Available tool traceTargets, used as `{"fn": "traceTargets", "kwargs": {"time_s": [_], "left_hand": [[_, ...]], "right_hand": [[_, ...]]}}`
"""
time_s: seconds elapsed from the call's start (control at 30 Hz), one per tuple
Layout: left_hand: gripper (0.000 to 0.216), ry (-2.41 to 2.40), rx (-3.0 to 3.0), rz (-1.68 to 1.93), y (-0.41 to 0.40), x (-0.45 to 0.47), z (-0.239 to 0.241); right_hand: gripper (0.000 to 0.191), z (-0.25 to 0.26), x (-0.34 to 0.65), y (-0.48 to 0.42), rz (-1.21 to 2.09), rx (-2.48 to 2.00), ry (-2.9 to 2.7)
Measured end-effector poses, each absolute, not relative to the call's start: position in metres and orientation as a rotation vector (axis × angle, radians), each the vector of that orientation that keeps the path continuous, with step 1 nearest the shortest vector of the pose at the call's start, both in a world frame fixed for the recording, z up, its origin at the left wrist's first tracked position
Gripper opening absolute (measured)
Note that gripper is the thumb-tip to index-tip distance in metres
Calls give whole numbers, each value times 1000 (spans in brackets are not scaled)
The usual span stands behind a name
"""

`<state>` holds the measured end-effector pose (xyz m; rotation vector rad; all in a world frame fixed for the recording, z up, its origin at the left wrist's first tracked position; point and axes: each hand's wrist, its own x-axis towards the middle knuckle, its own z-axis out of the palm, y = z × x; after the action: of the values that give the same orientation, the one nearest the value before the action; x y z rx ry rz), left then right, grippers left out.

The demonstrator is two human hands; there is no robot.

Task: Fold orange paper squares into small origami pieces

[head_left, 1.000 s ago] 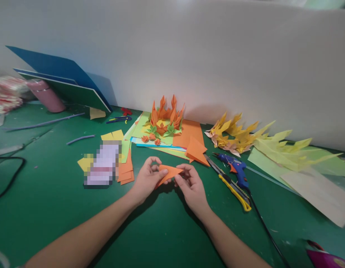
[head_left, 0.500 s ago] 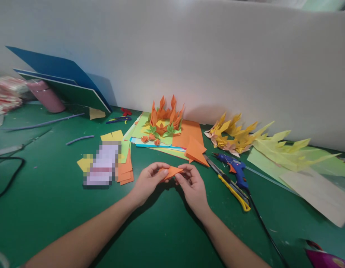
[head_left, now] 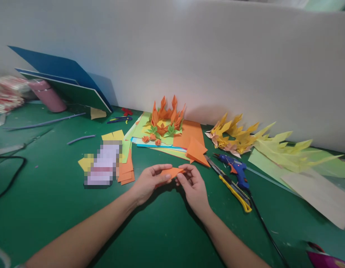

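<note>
Both my hands hold one folded orange paper piece (head_left: 172, 172) just above the green table (head_left: 49, 208). My left hand (head_left: 150, 182) pinches its left part with thumb and fingers closed on it. My right hand (head_left: 192, 186) grips its right tip from below. A folded orange triangle (head_left: 196, 150) lies just beyond my hands. Behind it stand finished orange paper flowers (head_left: 165, 115) on a stack of coloured sheets.
A yellow utility knife (head_left: 234, 188) and a blue glue gun (head_left: 235, 169) with its black cord lie right of my hands. Yellow paper flowers (head_left: 234, 136) and pale sheets are farther right. Orange and yellow paper squares (head_left: 124, 169), blue boards (head_left: 60, 80) and a pink cylinder (head_left: 46, 96) sit left.
My hands have pressed the orange piece flatter and narrower; the left fingers have straightened along it. Nothing else moved.
</note>
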<state>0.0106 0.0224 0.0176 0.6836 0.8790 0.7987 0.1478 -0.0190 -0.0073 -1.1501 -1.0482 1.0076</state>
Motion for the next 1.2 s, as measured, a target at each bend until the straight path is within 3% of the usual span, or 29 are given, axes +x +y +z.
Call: {"fn": "traceTargets", "kwargs": {"time_s": [0.23,1.2], "left_hand": [[16,894,623,770,26,10,15],[40,896,674,810,24,9,10]], "right_hand": [[23,-6,149,-19,1049,-1109,-1057],[16,-9,149,-19,973,-1118,-1073]]}}
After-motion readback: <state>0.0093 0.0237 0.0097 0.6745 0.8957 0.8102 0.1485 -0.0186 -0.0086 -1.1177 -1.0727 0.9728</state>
